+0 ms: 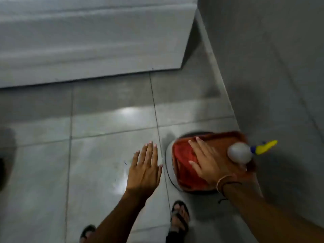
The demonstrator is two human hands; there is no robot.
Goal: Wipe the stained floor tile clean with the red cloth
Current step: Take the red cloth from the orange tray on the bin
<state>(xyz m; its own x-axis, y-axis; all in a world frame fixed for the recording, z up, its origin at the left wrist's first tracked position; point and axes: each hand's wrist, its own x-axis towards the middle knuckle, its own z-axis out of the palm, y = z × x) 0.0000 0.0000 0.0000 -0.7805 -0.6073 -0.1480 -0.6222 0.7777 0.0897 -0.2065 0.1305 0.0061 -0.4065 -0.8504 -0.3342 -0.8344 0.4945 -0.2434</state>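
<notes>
A red cloth (184, 160) lies in a brown tray (226, 137) that rests on a round white stool or bucket (169, 158) by the right wall. My right hand (206, 160) hovers flat over the cloth with fingers spread; whether it touches the cloth I cannot tell. My left hand (144, 169) is held open over the grey floor tile (105, 163), just left of the tray. Faint dark marks (125, 163) and pale smears show on that tile. The picture is blurred.
A white spray bottle (240, 152) with a yellow and blue nozzle (264, 146) stands on the tray's right side. A white panel or door (87, 41) fills the top left. A grey wall (280, 67) runs along the right. My sandalled feet (179, 216) stand at the bottom.
</notes>
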